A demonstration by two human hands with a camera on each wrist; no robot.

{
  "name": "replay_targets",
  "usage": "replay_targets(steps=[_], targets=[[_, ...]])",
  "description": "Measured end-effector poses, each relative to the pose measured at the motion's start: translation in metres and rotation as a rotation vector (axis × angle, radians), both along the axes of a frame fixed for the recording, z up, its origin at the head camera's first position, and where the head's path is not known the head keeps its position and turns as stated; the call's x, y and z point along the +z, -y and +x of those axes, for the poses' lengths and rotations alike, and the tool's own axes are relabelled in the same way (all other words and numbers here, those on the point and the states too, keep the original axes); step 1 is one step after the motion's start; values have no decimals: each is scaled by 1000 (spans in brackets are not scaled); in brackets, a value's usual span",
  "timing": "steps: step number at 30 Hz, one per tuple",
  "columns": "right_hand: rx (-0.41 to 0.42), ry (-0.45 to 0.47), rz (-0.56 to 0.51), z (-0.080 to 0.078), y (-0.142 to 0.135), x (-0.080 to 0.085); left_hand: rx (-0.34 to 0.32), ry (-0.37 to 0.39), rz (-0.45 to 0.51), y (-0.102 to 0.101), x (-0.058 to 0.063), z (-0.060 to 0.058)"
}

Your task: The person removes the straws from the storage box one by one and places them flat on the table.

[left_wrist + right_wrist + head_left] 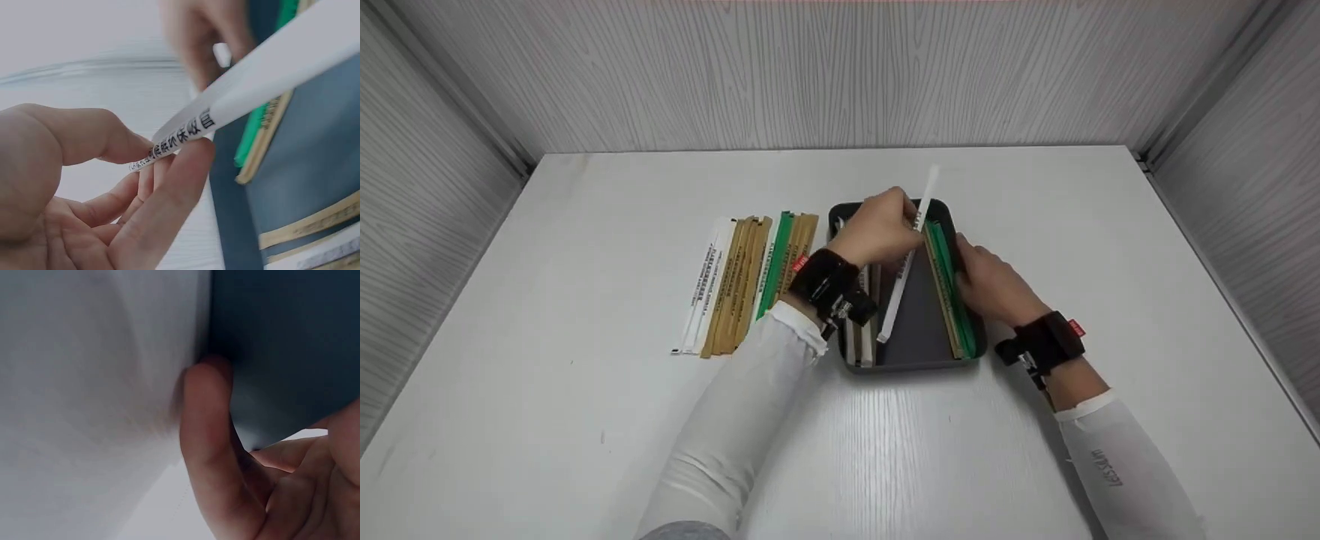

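Observation:
My left hand (881, 225) pinches a long, slim white paper packet (900, 292) printed with dark characters, thumb on one side and fingers on the other. The packet slants over the middle of a dark grey tray (915, 367), its near end low over the tray floor. Whether that end touches the floor I cannot tell. At the tray's right side, my right hand (1001, 285) holds the wall; in the right wrist view a finger (208, 410) presses against its outside. Green packets (964, 322) and a brown packet (941, 285) lie along the tray's right wall, white and brown packets (867, 330) along its left.
Left of the tray, a row of similar packets lies on the white table (547, 300): white packets (706, 292), brown packets (739, 285) and a green packet (775, 262). My left forearm covers part of that row. Grey wood-grain panels (810, 75) enclose the table.

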State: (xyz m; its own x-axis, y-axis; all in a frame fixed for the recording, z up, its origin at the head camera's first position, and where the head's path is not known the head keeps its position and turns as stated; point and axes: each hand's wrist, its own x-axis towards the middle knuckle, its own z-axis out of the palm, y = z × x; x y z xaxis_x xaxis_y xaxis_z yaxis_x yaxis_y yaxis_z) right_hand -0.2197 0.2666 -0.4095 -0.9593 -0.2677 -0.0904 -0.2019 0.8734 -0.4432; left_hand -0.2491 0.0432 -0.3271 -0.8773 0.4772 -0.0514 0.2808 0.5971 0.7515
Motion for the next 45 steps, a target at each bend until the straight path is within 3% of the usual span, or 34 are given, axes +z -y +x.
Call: replay_targets(steps=[7,10,13,21,25,30,35,45], targets=[[-7,13,-8,0,0,-1,80,39,157,41,19,3],[-9,10,-10,0,-2,0,135,28,146,64,19,1],[-4,7,-15,0,-2,0,182,4,91,85,11,-3],[-8,21,-16,0,-1,0,242,-20,-112,123,-32,-11],[-8,23,-14,-1,-1,0,245,-23,-187,127,-48,-14],[-13,17,-16,-1,-1,0,239,-32,-225,116,-63,-18],[-15,21,-14,-1,-1,-1,221,-34,-272,103,-70,-19],[-24,21,-33,0,-2,-1,269,-56,-291,92,-78,-26]])
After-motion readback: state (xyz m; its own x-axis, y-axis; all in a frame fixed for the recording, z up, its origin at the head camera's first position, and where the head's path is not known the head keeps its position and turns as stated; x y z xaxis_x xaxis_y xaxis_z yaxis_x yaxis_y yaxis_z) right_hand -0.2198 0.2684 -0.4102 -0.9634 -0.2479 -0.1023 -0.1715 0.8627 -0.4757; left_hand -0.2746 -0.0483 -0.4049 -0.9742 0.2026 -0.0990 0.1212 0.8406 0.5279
